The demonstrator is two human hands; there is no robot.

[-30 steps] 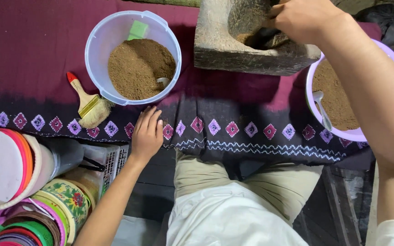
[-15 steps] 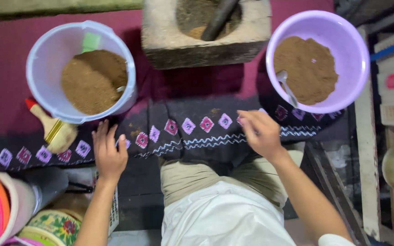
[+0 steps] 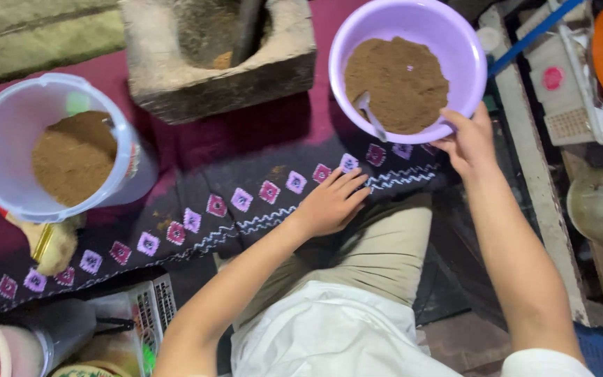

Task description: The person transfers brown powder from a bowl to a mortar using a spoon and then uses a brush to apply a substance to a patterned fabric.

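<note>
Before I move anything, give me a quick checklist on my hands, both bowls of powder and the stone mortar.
1. Right hand on the purple bowl: ok, fingers at its near rim.
2. Left hand free: ok, flat on the patterned cloth, holding nothing.
3. Purple bowl level: cannot tell; brown powder sits inside with a spoon.
4. Clear bowl steady: ok, upright on the cloth, untouched.
5. Stone mortar out of the way: ok, apart from both hands, pestle resting inside.
</note>
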